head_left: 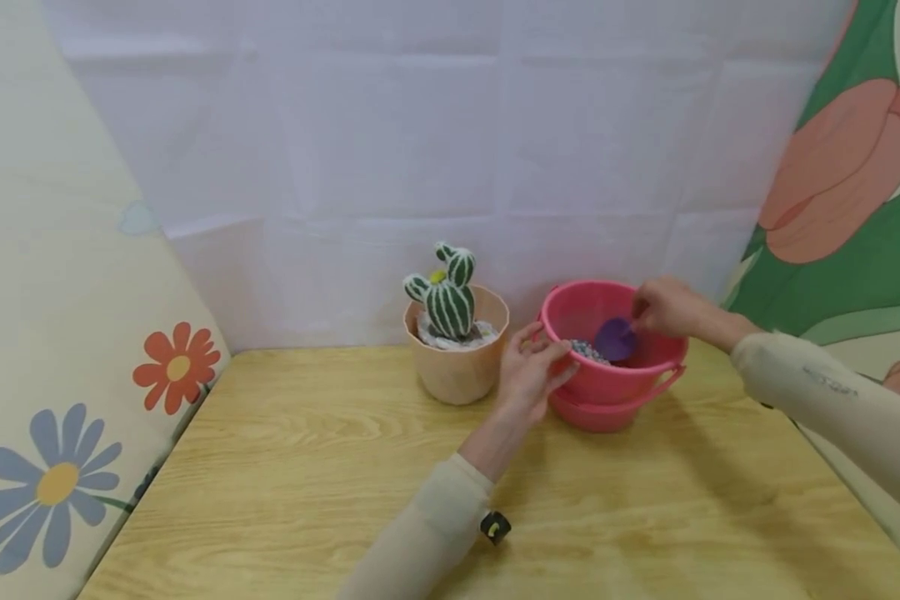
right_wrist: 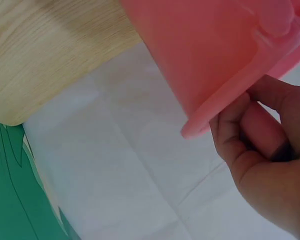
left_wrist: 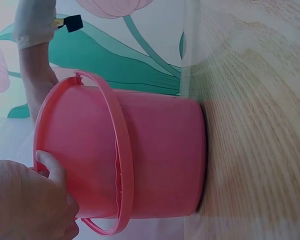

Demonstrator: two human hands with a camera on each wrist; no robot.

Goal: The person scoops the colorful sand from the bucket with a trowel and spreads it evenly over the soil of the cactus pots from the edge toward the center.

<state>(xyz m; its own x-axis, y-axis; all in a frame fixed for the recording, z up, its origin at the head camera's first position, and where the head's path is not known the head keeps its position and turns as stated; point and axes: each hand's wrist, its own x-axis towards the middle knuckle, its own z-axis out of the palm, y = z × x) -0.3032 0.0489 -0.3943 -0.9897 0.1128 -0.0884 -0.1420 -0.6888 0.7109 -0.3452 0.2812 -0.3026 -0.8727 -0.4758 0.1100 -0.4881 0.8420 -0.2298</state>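
A pink bucket stands upright on the wooden table, its handle hanging down along the near side. Inside it lies grey-blue gravel-like material. My left hand grips the bucket's rim on the left side; in the left wrist view the thumb of that hand lies over the rim. Reaching over the right rim, my right hand holds a purple scoop down in the bucket. In the right wrist view the fingers of the right hand are curled beside the rim, and the scoop is hidden.
To the left of the bucket is a peach pot with a green knitted-looking cactus set in white filling. A white cloth hangs behind the table. Flower-patterned panels stand at both sides.
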